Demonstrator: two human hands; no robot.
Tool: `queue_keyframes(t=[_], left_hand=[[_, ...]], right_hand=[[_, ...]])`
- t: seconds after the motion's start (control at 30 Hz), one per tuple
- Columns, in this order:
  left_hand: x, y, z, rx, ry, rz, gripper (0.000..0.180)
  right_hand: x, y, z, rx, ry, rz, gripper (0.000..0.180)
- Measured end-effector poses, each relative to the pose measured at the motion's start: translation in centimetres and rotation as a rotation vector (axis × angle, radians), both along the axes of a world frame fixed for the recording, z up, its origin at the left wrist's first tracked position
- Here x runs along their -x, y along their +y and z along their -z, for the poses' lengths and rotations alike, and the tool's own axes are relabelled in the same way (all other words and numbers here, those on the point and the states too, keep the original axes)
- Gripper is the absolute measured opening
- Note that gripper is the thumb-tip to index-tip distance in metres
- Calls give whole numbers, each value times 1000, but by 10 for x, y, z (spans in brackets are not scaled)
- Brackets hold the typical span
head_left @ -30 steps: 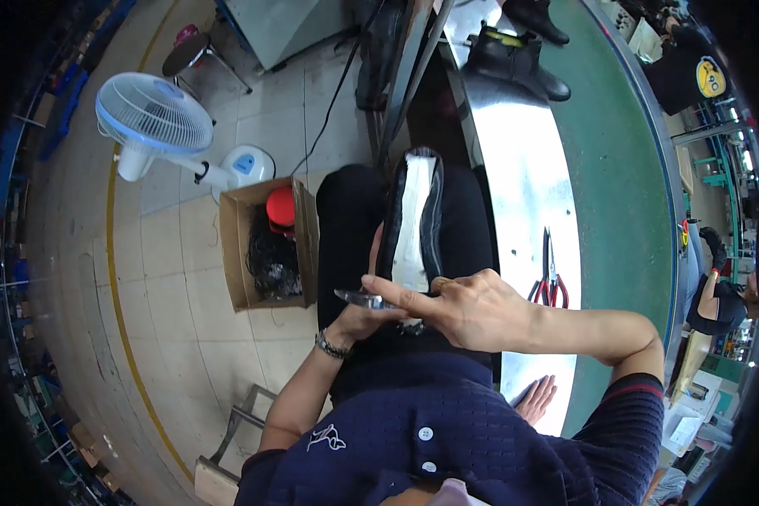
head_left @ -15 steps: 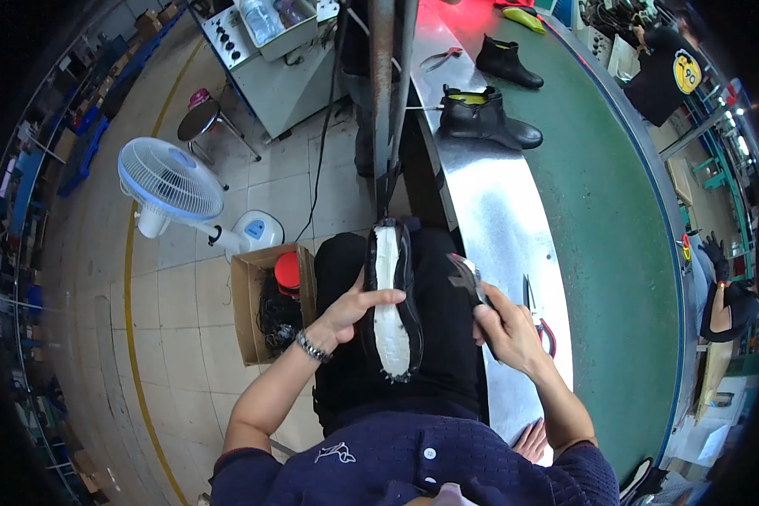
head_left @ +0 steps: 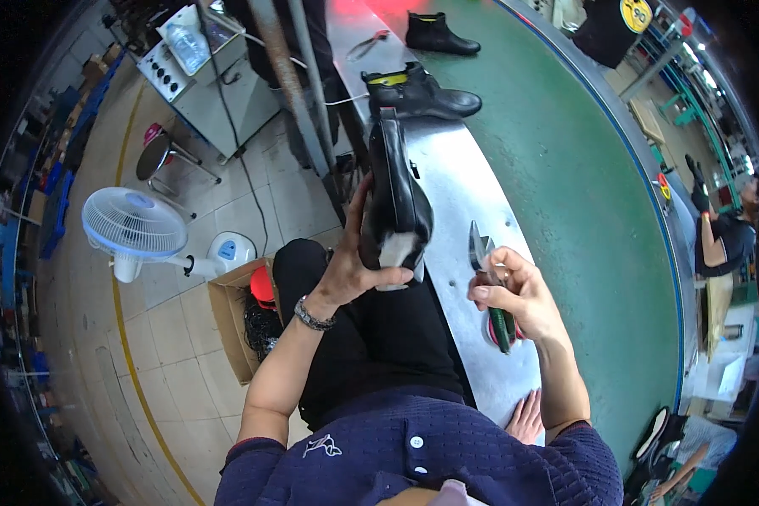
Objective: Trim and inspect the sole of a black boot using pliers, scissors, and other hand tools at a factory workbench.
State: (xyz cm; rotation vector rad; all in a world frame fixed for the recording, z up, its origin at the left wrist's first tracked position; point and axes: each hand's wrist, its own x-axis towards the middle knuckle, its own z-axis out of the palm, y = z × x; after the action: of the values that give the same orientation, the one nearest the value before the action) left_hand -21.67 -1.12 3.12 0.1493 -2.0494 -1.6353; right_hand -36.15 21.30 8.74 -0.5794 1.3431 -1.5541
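Two hands (head_left: 339, 274) (head_left: 527, 295) apart, left clasping boot (head_left: 392, 181), right (curled) holding tool (head_left: 478, 251)

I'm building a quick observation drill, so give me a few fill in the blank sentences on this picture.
The left hand grips a boot that is mostly ____.
The right hand holds a tool whose metal tip points ____ the person's torso.
The cardboard box contains a bright object coloured ____.
Missing words: black; away from; red.
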Motion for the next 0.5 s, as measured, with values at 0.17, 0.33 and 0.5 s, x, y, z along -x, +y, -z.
queue_keyframes(t=[0.17, 0.33, 0.5], left_hand=[[6, 14, -16, -646, -283, 109, 100], [1, 21, 0, -872, -419, 103, 90], [-3, 27, 0, -852, -394, 65, 91]], right_hand=[[2, 8, 12, -61, 1, -13, 32], [-12, 5, 6, 0, -430, 21, 49], [-11, 0, -19, -388, 668, -167, 55]])
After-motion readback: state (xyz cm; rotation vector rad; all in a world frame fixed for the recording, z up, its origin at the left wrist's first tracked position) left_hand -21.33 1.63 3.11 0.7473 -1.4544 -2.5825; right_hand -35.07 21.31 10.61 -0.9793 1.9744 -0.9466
